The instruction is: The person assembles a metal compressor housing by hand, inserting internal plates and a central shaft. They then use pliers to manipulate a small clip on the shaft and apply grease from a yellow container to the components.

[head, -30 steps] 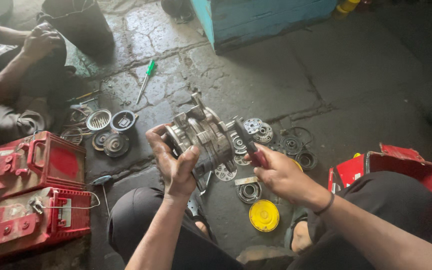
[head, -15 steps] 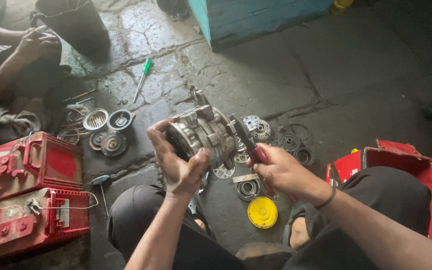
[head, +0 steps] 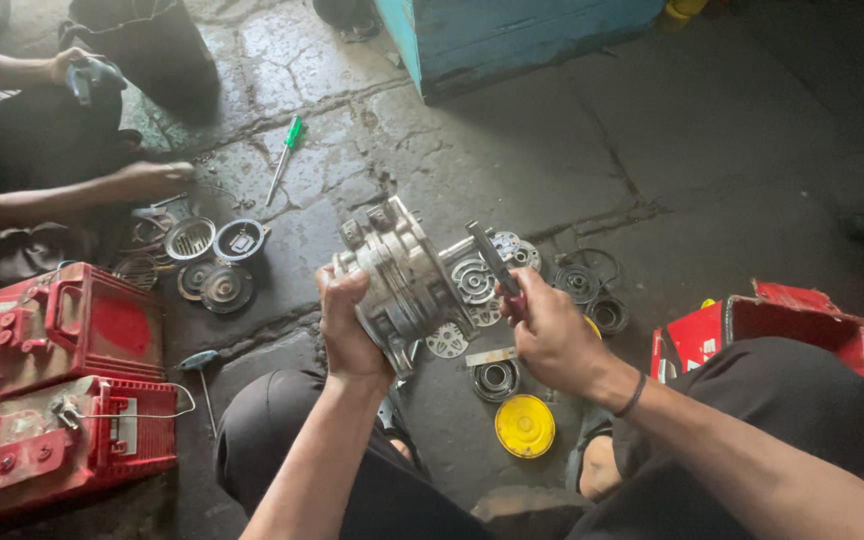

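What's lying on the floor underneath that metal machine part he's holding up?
Below the metal housing lie round discs, a flat plate and a yellow cap. Anything directly beneath it is hidden.

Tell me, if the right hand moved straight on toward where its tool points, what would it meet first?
Probably the metal housing held by the left hand; the right hand aims its pliers there, though depth is unclear.

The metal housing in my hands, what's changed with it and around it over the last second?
The left hand still grips the metal housing, and the right hand keeps the red-handled tool at its end. Nearby, the other person's hand has reached down toward the round parts. The yellow disc and green screwdriver stayed put.
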